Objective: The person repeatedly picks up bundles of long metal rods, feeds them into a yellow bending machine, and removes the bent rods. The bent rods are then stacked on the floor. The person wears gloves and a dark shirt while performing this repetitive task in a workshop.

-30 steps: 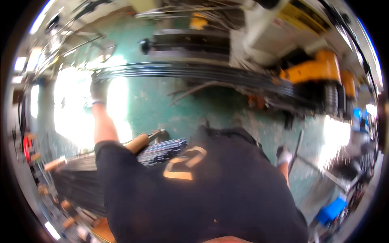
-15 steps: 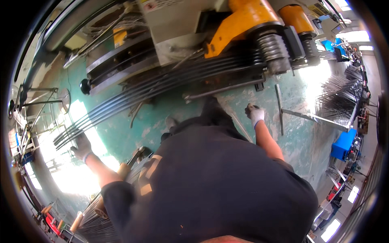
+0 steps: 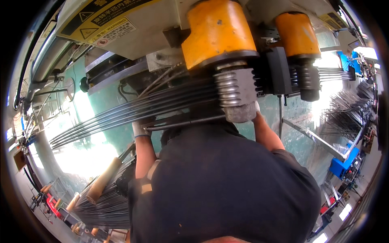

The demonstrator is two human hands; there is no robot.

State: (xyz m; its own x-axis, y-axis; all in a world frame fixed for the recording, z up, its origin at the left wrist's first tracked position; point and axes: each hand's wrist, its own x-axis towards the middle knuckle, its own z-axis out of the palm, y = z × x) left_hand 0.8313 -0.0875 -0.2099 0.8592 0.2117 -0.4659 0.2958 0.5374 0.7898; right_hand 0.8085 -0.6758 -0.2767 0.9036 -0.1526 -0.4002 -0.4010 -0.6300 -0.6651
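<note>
A row of several long dark metal rods (image 3: 121,112) runs across in front of me, from the far left to beneath the machine's orange heads. My left hand (image 3: 140,127), in a pale knit glove, is at the near side of the rods. Its fingers go out of sight at them, so its grip does not show. Close by it is the end of a thin dark bar (image 3: 190,121), which lies nearer to me than the rods. My right hand (image 3: 257,107), gloved too, is mostly hidden behind the ridged steel spindle (image 3: 239,91) of the nearer orange head (image 3: 219,34).
A second orange head (image 3: 298,34) with its spindle is farther right. A metal stand (image 3: 316,137) and a heap of thin rods (image 3: 346,109) are at the right. At the lower left lie a cardboard tube (image 3: 103,180) and a bundle of dark rods (image 3: 103,212). The floor is green.
My left hand has moved right, from near the rods' left ends to their middle. My right hand has gone behind the spindle. My view has come nearer to the machine.
</note>
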